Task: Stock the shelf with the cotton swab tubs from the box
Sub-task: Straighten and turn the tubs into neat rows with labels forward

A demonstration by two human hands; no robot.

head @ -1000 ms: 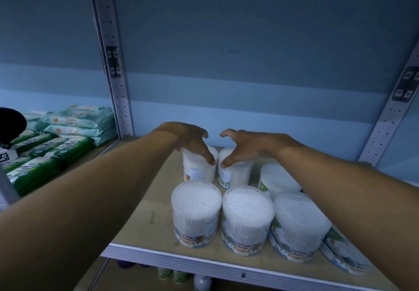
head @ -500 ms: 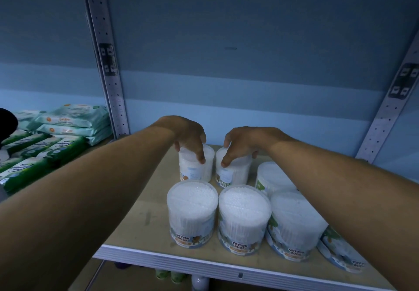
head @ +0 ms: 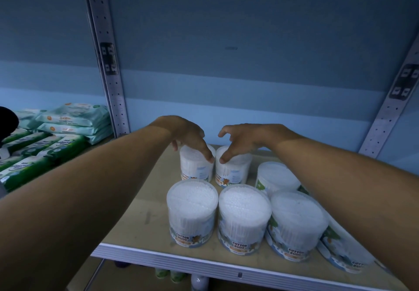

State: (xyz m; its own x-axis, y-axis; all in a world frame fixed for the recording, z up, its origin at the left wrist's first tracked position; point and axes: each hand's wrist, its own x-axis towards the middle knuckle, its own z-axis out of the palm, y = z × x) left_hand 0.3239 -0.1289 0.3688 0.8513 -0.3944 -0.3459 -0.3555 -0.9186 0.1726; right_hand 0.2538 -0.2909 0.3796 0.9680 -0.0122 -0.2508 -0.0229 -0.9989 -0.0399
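I see my left hand [head: 189, 137] resting fingers-down over the back-left tub [head: 196, 165] and my right hand [head: 240, 141] over the back-right tub [head: 233, 168], fingers spread and loosely curved, touching the lids rather than clamping them. Both tubs stand upright, side by side, on the shelf [head: 140, 225] behind the front row of tubs [head: 244, 218]
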